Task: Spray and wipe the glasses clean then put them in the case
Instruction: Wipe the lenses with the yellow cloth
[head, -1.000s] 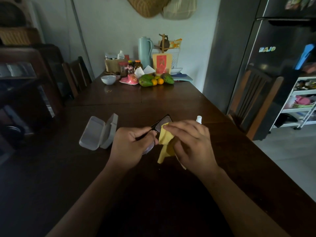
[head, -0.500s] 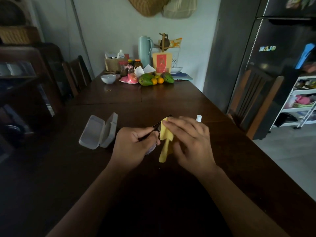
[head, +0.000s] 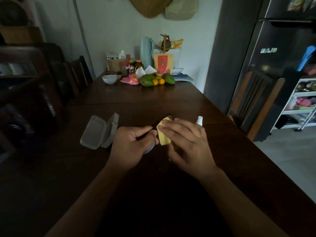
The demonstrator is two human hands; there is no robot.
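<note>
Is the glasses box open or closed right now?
Open. The case lies on the table with its two halves spread apart at the hinge.

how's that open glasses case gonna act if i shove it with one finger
The case looks like thin hard plastic, so probably stiff and light; it would likely slide on the smooth table. One half stands tilted up at the hinge, so a push there may swing it rather than move the case.

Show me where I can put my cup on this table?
Bare wood lies between the open case and the fruit, and right of the spray bottle. Crowded: the far end, and where the left hand and right hand hold glasses and cloth.
</note>
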